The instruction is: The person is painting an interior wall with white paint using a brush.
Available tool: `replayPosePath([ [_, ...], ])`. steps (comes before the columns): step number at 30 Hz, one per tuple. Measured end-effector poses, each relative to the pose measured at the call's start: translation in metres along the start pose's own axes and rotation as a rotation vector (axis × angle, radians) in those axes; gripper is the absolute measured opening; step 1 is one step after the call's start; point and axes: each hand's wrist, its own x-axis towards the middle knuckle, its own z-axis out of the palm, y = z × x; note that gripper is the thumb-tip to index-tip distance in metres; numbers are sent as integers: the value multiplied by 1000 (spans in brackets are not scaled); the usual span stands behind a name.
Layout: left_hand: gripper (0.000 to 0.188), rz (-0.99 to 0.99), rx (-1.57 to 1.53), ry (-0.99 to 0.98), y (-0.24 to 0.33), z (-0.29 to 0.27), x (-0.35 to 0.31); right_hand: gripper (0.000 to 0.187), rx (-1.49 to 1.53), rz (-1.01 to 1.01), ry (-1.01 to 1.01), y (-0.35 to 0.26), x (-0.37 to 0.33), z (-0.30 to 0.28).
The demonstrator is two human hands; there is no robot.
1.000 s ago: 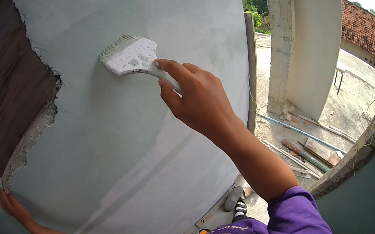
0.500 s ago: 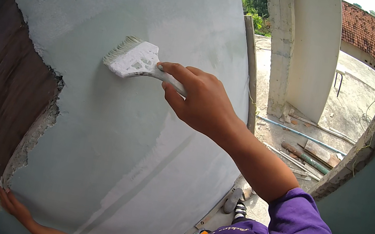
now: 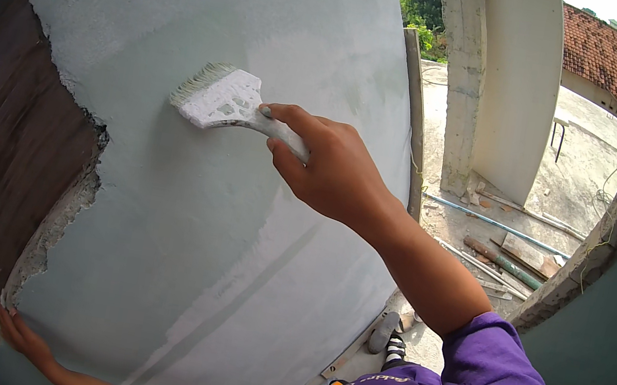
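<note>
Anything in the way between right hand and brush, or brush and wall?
Nothing visible. The right hand grips the brush by its handle, and no object shows between the bristles and the wall. Whether they touch, I can't tell.

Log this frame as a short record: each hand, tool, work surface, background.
left hand: left hand at the wall's rough edge, low on the left; grip unclear
right hand: right hand closed around the brush handle
tool: wide brush, smeared white, bristles toward the upper left; contact with the wall uncertain
work surface: pale grey-green wall with lighter patches; ragged edge beside a dark brown area
background: pale pillar, pipes and boards on the ground, tiled roof
</note>
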Motion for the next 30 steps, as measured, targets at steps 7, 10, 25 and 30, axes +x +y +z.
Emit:
replayPosePath([
  [7, 47, -19, -19, -18, 4, -2, -1, 32, -28, -164, 69, 5, -3, -5],
  [10, 47, -16, 13, -16, 6, -3, 0, 32, -35, -134, 87, 4, 1, 3],
  [25, 45, 48, 27, 7, 7, -4, -1, 33, -129, 8, 53, -5, -18, 1],
  [30, 44, 20, 23, 13, 10, -4, -1, 31, -95, -18, -40, -12, -39, 1],
])
